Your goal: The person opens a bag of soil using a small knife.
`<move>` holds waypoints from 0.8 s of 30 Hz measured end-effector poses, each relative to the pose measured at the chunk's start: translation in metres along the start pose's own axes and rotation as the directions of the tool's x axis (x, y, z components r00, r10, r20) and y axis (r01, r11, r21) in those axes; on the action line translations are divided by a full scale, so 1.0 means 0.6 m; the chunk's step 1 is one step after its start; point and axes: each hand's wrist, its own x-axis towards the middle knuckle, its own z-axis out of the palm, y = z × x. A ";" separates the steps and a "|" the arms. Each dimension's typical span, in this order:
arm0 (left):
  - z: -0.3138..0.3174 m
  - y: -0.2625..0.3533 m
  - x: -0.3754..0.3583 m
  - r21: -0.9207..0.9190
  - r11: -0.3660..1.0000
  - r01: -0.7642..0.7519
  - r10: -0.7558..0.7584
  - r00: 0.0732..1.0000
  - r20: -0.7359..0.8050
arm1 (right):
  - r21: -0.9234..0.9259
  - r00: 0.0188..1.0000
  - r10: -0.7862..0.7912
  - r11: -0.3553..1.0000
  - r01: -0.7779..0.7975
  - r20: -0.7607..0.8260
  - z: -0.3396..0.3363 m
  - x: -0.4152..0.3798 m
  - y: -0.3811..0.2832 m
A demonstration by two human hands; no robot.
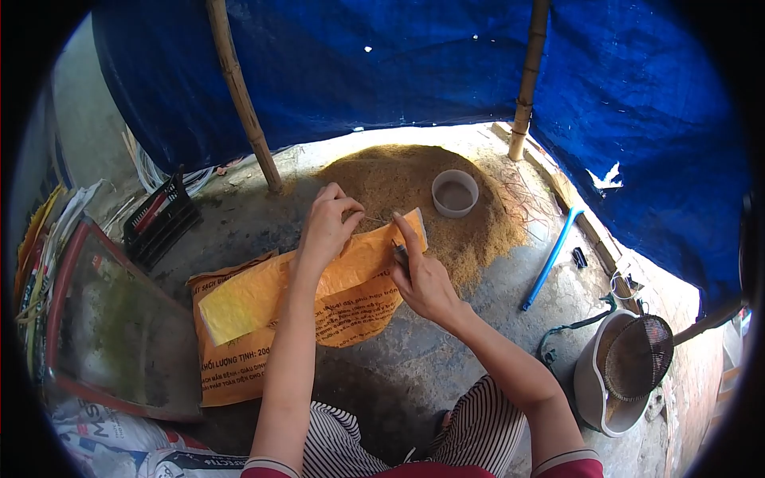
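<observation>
Hands: left hand (329, 221) pinches orange sack (319, 296) edge, right hand (422, 275) grips small tool (400, 252)

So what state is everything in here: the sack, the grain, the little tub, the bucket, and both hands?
Orange sack: lying flat on the ground, top edge pinched by both hands.
Grain pile: loose heap on the ground.
Small round tub: upright, open, set in the grain.
White bucket: upright, a sieve resting on its rim.
Left hand: pinching the sack's edge.
Right hand: closed on a small tool, unclear which.
</observation>
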 end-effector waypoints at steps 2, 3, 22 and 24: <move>0.006 0.000 0.000 0.027 0.998 -0.061 0.063 0.995 -0.083 | 0.013 1.000 0.015 1.000 -0.015 0.014 -0.004 0.001 -0.005; 0.008 0.001 -0.002 0.027 0.998 -0.062 0.064 0.995 -0.083 | 0.027 0.999 0.028 0.999 -0.029 0.029 -0.006 0.002 -0.008; -0.014 -0.010 -0.005 0.061 0.998 -0.032 0.032 0.999 0.015 | 0.043 0.996 0.004 0.999 0.000 -0.090 0.000 0.008 0.003; -0.015 -0.009 0.000 -0.007 1.000 0.009 -0.008 0.999 0.034 | 0.036 0.996 0.012 0.999 -0.009 -0.086 0.000 0.009 0.001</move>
